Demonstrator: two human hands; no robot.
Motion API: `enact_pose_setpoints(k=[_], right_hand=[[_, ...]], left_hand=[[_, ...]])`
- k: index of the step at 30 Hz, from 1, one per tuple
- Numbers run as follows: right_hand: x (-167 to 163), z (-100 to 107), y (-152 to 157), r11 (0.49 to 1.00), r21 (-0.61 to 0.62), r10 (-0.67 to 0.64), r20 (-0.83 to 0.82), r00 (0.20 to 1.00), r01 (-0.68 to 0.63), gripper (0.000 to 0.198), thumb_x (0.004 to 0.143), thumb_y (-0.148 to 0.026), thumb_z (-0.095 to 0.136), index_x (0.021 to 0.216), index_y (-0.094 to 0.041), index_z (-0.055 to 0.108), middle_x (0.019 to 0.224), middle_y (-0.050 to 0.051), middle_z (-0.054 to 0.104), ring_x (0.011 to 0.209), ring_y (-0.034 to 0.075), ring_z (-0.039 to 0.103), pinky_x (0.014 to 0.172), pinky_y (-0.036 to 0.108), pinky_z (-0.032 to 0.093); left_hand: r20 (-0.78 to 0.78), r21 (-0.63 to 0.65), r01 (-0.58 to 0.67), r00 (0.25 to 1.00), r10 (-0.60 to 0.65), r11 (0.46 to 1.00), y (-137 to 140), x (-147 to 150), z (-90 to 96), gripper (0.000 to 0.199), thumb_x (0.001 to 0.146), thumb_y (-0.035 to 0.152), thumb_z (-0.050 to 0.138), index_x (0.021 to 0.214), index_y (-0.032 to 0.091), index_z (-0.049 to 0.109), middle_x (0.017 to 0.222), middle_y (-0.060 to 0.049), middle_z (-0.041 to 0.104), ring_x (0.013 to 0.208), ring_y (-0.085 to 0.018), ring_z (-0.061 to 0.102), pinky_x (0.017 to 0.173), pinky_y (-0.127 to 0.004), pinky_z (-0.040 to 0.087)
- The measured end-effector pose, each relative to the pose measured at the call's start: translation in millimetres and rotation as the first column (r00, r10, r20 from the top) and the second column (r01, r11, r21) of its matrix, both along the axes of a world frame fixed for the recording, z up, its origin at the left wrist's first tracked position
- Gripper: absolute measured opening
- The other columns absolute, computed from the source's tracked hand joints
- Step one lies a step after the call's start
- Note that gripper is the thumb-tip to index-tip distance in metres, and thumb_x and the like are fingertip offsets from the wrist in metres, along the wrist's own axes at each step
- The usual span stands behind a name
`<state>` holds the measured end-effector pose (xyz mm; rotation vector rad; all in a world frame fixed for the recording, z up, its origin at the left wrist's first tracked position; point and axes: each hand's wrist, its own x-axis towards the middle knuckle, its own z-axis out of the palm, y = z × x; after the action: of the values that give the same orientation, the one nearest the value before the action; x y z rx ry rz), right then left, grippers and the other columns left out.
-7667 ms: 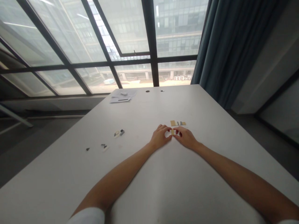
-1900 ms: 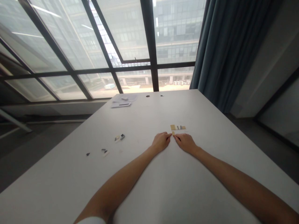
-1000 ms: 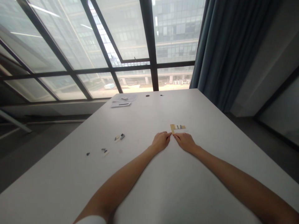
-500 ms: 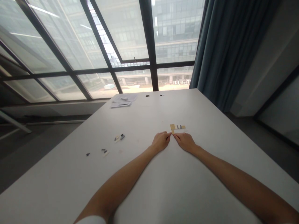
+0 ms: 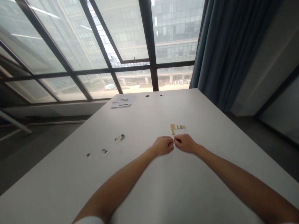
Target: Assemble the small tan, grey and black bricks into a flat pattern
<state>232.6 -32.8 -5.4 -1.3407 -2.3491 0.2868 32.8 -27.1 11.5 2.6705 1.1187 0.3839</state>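
My left hand (image 5: pixel 163 145) rests on the white table, fingers curled into a loose fist. Close against it on the right, my right hand (image 5: pixel 185 143) is curled the same way. I see nothing in either hand. Just beyond the knuckles lies a small tan piece (image 5: pixel 173 132), apart from both hands. Right above it is a flat strip of toy-brick-like pieces, with a wider tan block (image 5: pixel 172 127) at its left end, white and grey bands in the middle and a tan piece (image 5: pixel 183 127) at its right end.
Small grey and cream pieces lie in a cluster (image 5: pixel 120 137) to the left, with another group (image 5: pixel 105 152) and a dark piece (image 5: pixel 88 154) nearer. Papers (image 5: pixel 121 102) lie at the far left corner. A round dark disc (image 5: pixel 147 95) sits by the far edge.
Both hands have let go of the small tan piece and drawn back slightly toward me, their fingers curling in. The piece stays on the table below the strip.
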Motion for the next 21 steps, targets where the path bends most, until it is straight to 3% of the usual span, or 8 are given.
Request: enact_pose_setpoints(k=[21], right_hand=[[2.2,3.8,-3.1,1.000,-0.019,0.002,0.034,0.999,-0.002,0.023,0.089,-0.027,0.051,0.072,-0.019,0.066,0.075,0.003,0.069,0.068,0.015,0.054,0.064,0.026,0.029]], left_hand=[[0.014,-0.026,-0.019,1.000,0.019,0.999,2.2,2.1,-1.4,0.022,0.089,0.025,0.048,0.084,0.021,0.069,0.086,-0.004,0.071,0.081,-0.018,0.063,0.076,-0.025,0.045]])
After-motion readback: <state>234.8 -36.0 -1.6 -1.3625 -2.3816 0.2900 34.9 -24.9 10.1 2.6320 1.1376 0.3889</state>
